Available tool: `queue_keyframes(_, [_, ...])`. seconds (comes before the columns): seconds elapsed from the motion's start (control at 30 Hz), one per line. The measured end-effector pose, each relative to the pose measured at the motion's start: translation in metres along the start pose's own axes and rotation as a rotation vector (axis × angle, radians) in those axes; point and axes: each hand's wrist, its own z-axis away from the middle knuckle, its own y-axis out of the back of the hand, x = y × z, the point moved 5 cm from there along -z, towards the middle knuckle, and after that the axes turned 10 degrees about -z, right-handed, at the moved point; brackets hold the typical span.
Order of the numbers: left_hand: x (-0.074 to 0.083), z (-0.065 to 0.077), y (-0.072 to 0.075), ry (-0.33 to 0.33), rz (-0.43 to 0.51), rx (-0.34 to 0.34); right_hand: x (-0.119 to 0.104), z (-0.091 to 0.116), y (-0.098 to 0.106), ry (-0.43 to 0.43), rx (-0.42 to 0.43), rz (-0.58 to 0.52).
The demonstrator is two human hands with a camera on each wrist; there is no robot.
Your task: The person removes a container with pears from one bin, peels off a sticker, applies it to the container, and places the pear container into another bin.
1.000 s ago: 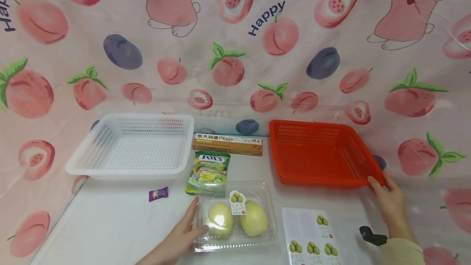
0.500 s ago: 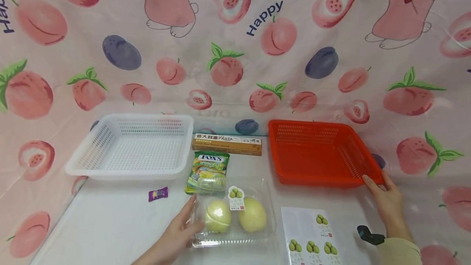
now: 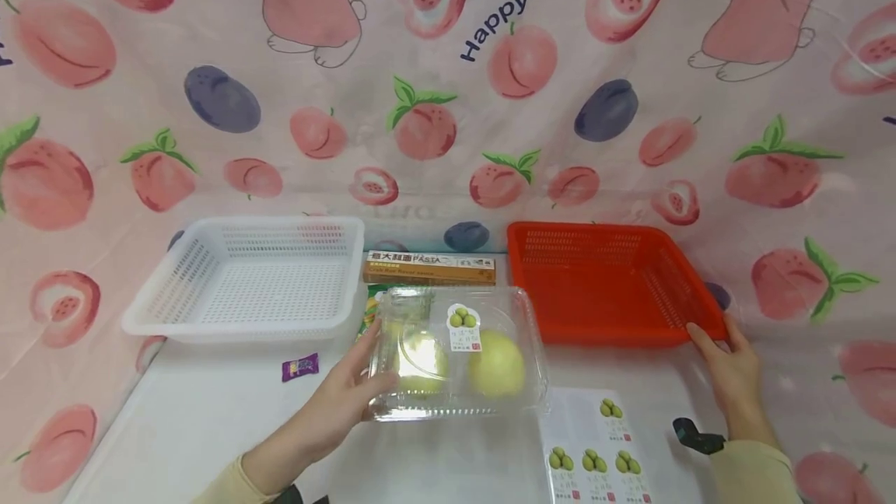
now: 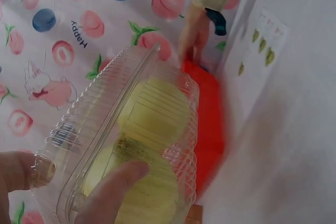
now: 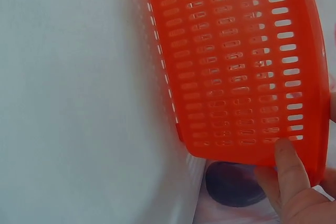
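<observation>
My left hand (image 3: 336, 403) holds a clear plastic clamshell box (image 3: 455, 399) by its left side, raised above the table. Inside lie two round yellow-green fruits (image 3: 497, 364), their kind unclear. A white label with green fruit pictures (image 3: 465, 330) is on the lid. In the left wrist view, the thumb and a finger (image 4: 113, 190) press on either side of the box's edge. My right hand (image 3: 731, 372) grips the front right corner of a red plastic basket (image 3: 595, 331); the right wrist view shows its fingers on the slotted wall (image 5: 231, 77).
A white basket (image 3: 238, 325) stands at back left. Between the baskets lies a pasta box (image 3: 430, 269), with a green candy bag (image 3: 371, 306) mostly hidden behind the clamshell. A small purple wrapped candy (image 3: 299, 367) and a sticker sheet (image 3: 595, 442) lie on the white table.
The left hand has lifted the clamshell box up and forward, so it now covers most of the green bag. My right hand stays at the red basket's corner.
</observation>
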Motion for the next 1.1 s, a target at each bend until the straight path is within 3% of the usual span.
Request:
queue_keyframes(0.33, [0.045, -0.055, -0.01, -0.096, 0.005, -0.013, 0.002, 0.002, 0.0, -0.012, 0.021, -0.012])
queue_keyframes(0.5, [0.064, -0.086, -0.022, -0.089, 0.007, -0.005, 0.0, 0.005, -0.002, -0.008, 0.022, -0.045])
queue_keyframes(0.6, [0.075, -0.106, -0.033, -0.09, 0.057, -0.008, -0.001, 0.006, -0.001, -0.01, 0.03, -0.049])
queue_keyframes(0.9, [0.093, -0.158, -0.063, -0.129, 0.053, 0.007, 0.002, 0.005, -0.002, -0.008, 0.048, -0.055])
queue_keyframes(1.1, [0.092, -0.192, -0.088, -0.11, 0.042, 0.03, 0.002, 0.003, -0.003, 0.0, 0.063, -0.07])
